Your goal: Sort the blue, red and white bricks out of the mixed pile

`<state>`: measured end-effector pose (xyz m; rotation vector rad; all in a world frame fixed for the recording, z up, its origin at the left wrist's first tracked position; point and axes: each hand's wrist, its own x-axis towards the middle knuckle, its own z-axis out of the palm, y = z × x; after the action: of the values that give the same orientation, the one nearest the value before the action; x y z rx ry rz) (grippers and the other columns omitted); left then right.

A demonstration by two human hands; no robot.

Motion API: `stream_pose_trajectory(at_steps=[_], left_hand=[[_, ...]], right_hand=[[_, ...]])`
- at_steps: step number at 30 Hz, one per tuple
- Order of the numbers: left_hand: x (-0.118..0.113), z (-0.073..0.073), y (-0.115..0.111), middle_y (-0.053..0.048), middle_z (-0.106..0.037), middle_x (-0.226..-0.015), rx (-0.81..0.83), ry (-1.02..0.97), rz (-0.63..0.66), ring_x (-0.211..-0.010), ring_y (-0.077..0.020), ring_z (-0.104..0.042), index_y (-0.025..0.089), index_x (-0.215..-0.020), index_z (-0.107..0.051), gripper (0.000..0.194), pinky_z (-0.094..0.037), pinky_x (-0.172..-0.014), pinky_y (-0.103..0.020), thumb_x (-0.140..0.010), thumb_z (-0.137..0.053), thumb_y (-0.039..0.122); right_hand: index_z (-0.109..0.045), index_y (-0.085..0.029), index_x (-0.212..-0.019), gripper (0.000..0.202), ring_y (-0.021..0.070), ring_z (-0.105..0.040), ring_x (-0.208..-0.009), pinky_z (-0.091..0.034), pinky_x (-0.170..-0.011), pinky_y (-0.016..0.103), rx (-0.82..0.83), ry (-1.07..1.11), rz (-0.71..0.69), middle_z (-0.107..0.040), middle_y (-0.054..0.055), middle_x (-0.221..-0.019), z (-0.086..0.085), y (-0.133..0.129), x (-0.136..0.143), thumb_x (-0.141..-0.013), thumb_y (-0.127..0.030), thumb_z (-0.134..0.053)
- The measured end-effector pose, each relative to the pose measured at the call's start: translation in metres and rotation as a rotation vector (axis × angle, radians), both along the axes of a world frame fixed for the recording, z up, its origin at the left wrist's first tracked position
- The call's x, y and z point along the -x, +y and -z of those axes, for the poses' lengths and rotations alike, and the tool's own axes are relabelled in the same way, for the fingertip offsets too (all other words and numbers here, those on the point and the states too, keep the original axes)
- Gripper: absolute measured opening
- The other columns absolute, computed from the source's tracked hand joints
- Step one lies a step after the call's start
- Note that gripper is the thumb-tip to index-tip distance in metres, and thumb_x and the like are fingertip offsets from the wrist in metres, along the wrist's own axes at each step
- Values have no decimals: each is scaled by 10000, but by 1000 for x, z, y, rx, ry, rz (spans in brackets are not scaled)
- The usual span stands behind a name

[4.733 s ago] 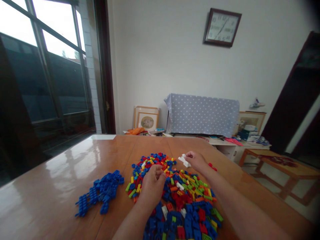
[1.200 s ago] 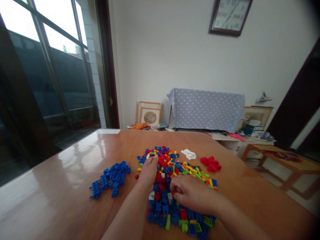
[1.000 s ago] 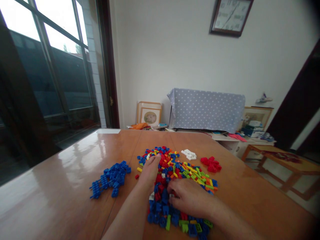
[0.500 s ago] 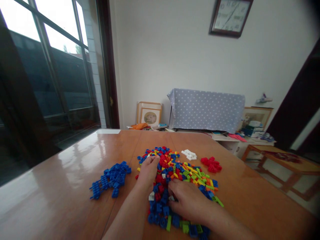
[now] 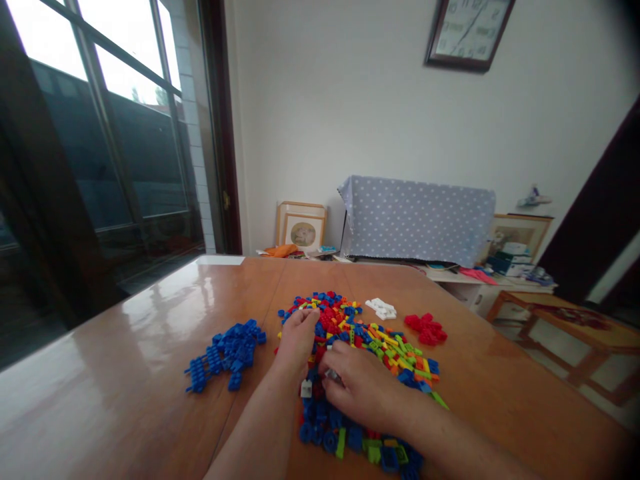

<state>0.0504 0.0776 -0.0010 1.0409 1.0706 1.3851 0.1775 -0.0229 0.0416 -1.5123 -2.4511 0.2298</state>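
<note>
A big mixed pile of toy bricks point(image 5: 400, 350) in blue, red, yellow, green and orange lies on the wooden table point(image 5: 165, 333). At the pile's left side my left hand point(image 5: 299, 337) has its thumb and fingers pressed together; whatever they pinch is hidden. My right hand point(image 5: 355, 380) is low over the middle of the pile, fingers curled round a small whitish-grey brick point(image 5: 333, 377). A white brick point(image 5: 306, 388) lies below my left hand. To the left sits a blue brick group point(image 5: 227, 353).
Behind the pile's right side are a small white group point(image 5: 381, 308) and a red group point(image 5: 426, 329). A dotted cloth point(image 5: 420, 217) covers something on the cabinet by the wall. A wooden stool point(image 5: 575, 327) stands at the right.
My right hand has moved a little left and up over the pile, with the whitish-grey brick at its fingers. My left hand has barely moved. The camera view has shifted slightly.
</note>
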Motion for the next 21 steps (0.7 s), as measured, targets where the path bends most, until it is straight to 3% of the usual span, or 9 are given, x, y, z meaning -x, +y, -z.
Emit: stream_pose_trajectory(at_steps=[9,16,21], left_hand=[[12,2,8,2,-634,-637,14,-40,-47,-585,-153,-583,154,-757,-655,327,-441,-556,-257,-654,-709,460],[15,2,10,-5,-646,-680,60,-50,-122,-618,-147,-586,147,-750,-648,298,-434,-560,-246,-627,-722,407],[13,1,9,10,-616,-639,62,-57,-110,-590,-132,-551,156,-722,-632,278,-407,-544,-233,-621,-722,398]], right_hand=[[-703,-193,-1003,269,207,-637,-785,-433,-646,299,-73,-187,-90,-681,84,-969,-7,6,26,-874,-321,-505],[-720,-184,-1000,292,212,-652,-755,-463,-624,297,-68,-219,-140,-696,104,-944,4,6,33,-875,-327,-498],[-712,-201,-989,257,196,-635,-757,-419,-598,277,-88,-191,-146,-688,82,-958,10,7,32,-840,-301,-527]])
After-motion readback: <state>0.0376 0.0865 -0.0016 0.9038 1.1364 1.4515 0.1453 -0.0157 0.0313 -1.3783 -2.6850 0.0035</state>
